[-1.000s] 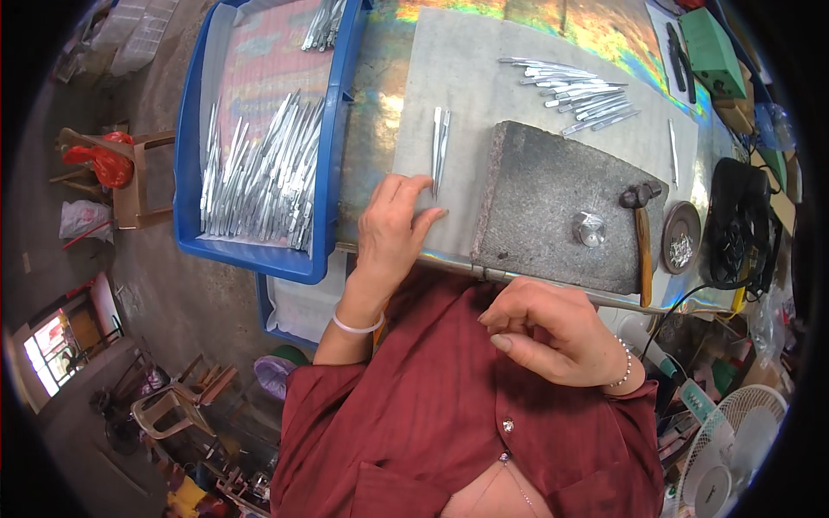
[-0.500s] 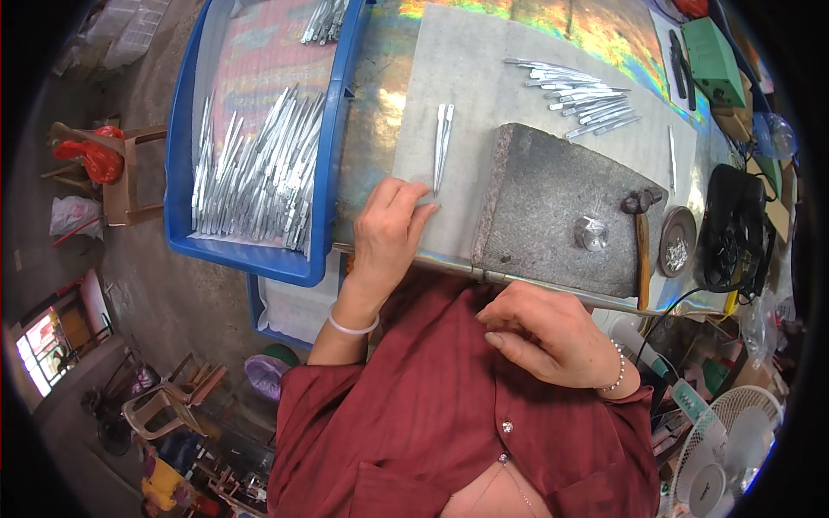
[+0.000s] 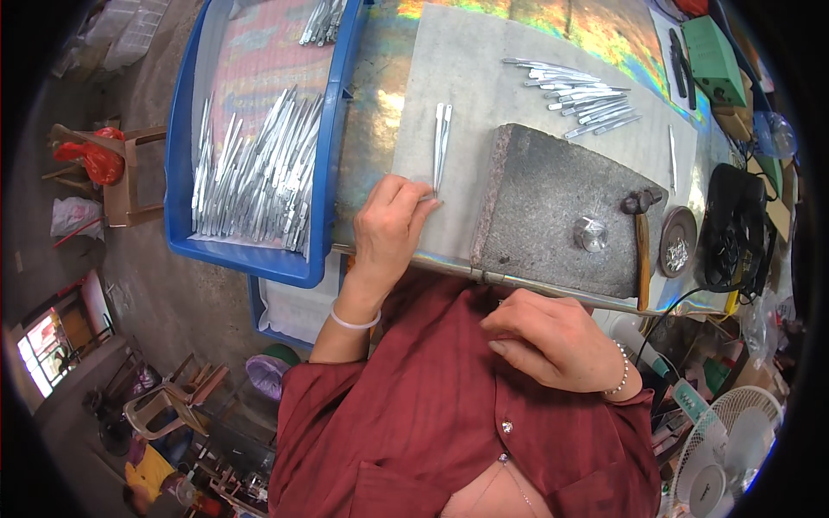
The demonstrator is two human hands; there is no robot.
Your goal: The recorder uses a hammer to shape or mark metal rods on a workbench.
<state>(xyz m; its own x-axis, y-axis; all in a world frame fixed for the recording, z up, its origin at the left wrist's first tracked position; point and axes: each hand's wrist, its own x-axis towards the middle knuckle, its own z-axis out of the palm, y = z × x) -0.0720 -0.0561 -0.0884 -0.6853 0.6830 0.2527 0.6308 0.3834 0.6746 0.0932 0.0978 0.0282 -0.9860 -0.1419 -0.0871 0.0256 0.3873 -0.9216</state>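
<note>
Left hand (image 3: pixel 390 223): pinch narrowed, hold on metal strips (image 3: pixel 444 136) unclear | right hand (image 3: pixel 557 343): half-curled, empty

Over on the left, a red plastic bag (image 3: pixel 102 161) rests at a wooden stool (image 3: pixel 131 188), a white plastic bag (image 3: pixel 73 216) close by! Down the concrete floor (image 3: pixel 216 302), there's a bright barred window (image 3: pixel 53 350), a beige chair (image 3: pixel 154 407), a purple plastic bag (image 3: pixel 266 374). Swing right: white electric fan (image 3: pixel 730 453) low in the corner, green box (image 3: pixel 715 65) up top!
</note>
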